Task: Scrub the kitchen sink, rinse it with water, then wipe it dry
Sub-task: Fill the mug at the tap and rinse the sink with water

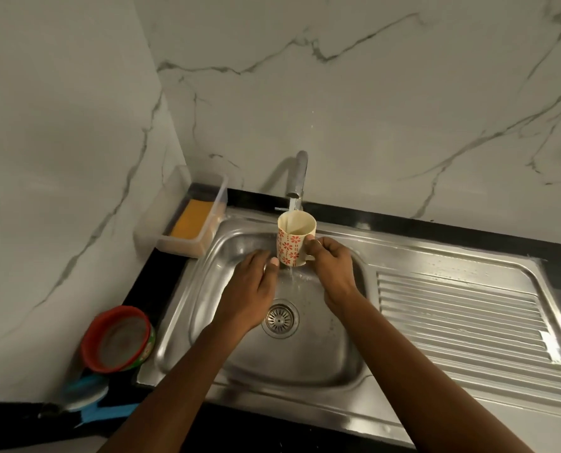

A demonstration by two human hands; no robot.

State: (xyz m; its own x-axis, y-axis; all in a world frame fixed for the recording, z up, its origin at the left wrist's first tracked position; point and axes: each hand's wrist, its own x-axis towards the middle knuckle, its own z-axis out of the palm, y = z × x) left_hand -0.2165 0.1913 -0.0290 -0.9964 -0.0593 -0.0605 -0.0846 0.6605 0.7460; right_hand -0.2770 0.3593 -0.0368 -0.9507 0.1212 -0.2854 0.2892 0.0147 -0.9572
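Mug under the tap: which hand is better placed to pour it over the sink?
Probably right. The right hand grips the mug by its handle; the left hand only touches its base.

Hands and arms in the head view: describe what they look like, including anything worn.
The left hand and right hand are ungloved; no rings, watch or bracelet show. The left forearm and right forearm are bare to the frame edge, no sleeves visible. The left thumbnail is short.
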